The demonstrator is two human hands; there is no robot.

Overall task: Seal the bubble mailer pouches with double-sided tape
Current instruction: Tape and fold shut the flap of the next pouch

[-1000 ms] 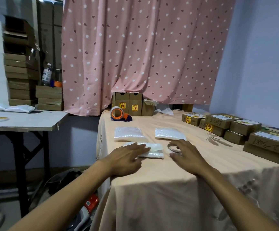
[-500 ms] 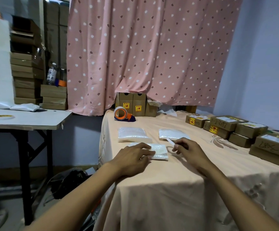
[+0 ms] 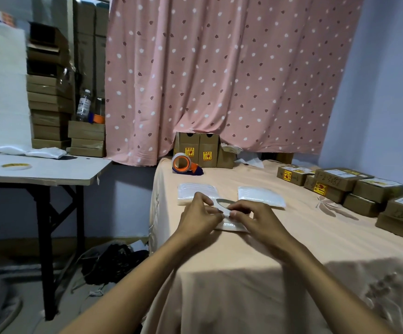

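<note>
Behind the work surface we see a pink spotted curtain (image 3: 219,75) and, to its right, a plain bluish wall (image 3: 388,92). We work at a table covered with a peach cloth (image 3: 268,249).

Count of items on the cloth:
- Three white pouches. One stack of pouches (image 3: 196,192) lies at the far left, a second pouch (image 3: 260,196) lies at the far right, and the near pouch (image 3: 231,226) lies just beneath our hands.
- One roll of double-sided tape (image 3: 223,203), held up between both hands above the near pouch.
- One orange tape dispenser (image 3: 183,163) near the curtain.
- Three upright cardboard boxes (image 3: 205,150) against the curtain, two with yellow labels.
- A group of flat brown boxes (image 3: 340,182) along the right edge; we cannot give an exact count, as some run out of view.

Our left hand (image 3: 199,219) has its fingers pinched together on the left side of the roll. Our right hand (image 3: 253,219) has its thumb and fingers closed on the right side of the roll.

To the left stands a white side table (image 3: 51,172). On it we count one flat tape ring (image 3: 16,166), some white bags (image 3: 43,151) and stacked brown cartons (image 3: 48,112). One water bottle (image 3: 84,106) stands on a lower carton stack. We cannot tell what any box contains.
</note>
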